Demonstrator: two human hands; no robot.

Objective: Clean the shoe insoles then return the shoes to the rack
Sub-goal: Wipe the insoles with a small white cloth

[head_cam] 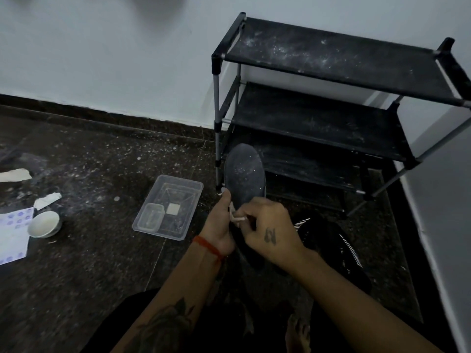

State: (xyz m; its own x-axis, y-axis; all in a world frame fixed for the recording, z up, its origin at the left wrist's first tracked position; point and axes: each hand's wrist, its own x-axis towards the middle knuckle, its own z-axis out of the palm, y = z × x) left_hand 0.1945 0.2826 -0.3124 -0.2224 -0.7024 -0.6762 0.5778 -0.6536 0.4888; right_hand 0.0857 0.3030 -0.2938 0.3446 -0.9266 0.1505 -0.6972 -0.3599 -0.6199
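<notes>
A dark dusty insole (pixel 244 174) stands upright in front of the black shoe rack (pixel 331 105). My left hand (pixel 219 225) grips its lower part from the left side. My right hand (pixel 270 230) pinches a small whitish wipe (pixel 238 219) against the insole's lower end. A black shoe with white stripes (pixel 336 248) lies on the floor just right of my right hand. The rack's shelves hold no shoes and are speckled with white dust.
A clear plastic tray (pixel 175 200) with a small container (pixel 151 216) and a white square pad inside sits on the dark floor left of my hands. Farther left are a white bowl (pixel 44 223), crumpled paper (pixel 47 199) and a printed sheet (pixel 12 233). My bare foot (pixel 298 332) shows below.
</notes>
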